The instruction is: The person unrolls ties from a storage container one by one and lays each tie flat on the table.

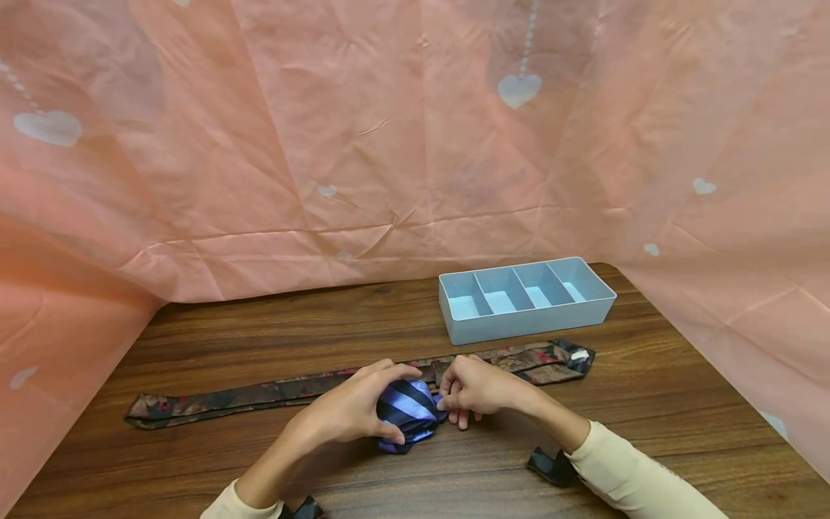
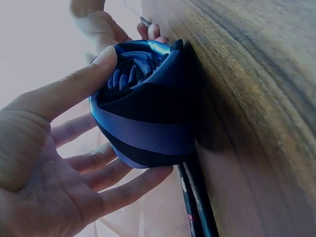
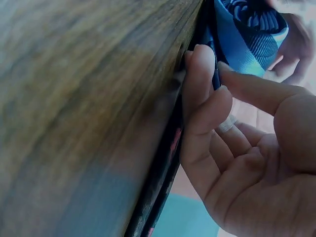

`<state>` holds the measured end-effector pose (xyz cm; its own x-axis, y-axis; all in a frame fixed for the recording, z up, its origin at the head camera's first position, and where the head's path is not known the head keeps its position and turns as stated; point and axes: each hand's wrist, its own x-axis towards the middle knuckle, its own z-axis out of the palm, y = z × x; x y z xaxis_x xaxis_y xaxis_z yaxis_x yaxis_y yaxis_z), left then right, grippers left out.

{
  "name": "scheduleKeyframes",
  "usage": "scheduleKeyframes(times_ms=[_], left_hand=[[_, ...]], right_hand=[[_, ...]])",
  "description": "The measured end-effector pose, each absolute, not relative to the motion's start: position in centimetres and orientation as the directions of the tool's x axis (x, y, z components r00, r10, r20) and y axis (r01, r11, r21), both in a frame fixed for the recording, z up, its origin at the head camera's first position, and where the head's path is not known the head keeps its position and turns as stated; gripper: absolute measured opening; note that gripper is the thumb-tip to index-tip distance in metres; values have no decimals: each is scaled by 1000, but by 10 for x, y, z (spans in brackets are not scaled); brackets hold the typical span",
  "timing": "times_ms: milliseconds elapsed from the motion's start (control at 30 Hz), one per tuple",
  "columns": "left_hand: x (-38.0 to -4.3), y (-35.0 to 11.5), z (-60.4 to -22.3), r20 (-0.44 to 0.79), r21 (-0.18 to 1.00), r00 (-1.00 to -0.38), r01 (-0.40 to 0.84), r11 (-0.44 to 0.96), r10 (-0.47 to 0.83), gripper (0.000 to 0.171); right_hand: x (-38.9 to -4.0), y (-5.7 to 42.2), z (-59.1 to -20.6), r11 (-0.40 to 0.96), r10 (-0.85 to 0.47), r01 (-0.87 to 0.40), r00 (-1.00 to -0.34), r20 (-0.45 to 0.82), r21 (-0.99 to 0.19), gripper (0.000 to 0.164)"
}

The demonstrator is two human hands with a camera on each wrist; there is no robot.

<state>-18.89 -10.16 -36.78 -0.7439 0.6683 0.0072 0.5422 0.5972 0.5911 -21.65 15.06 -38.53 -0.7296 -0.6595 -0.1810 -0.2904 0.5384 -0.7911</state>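
A necktie (image 1: 408,409) with blue and black diagonal stripes is rolled into a coil on the table. In the left wrist view the coil's spiralled layers show at its near end. My left hand (image 1: 355,404) grips the roll from the left, thumb on the near rim and fingers round the far side. My right hand (image 1: 476,389) pinches the tie's loose end between thumb and fingers, at the right of the roll. Just behind both hands a dark floral necktie (image 1: 259,398) lies stretched out across the table, partly hidden by them.
A pale blue box (image 1: 527,317) with several compartments stands at the back right, behind the floral tie. Pink cloth (image 1: 389,144) with heart prints hangs round the back and sides of the wooden table (image 1: 311,303). Dark straps (image 1: 551,465) sit at the wrists.
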Motion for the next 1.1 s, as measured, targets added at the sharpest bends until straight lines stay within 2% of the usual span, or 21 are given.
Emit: scheduleKeyframes(times_ms=[467,1100], left_hand=[[-191,-82,-365,19,484,-712,621,617,702,76],[-196,-80,-371,81,515,-695,643,567,715,73]], right_hand=[[-215,148,-384,566,-640,-269,-740,-209,-779,20],[-216,152,-384,618,-595,-181,-743,-305,-765,20]])
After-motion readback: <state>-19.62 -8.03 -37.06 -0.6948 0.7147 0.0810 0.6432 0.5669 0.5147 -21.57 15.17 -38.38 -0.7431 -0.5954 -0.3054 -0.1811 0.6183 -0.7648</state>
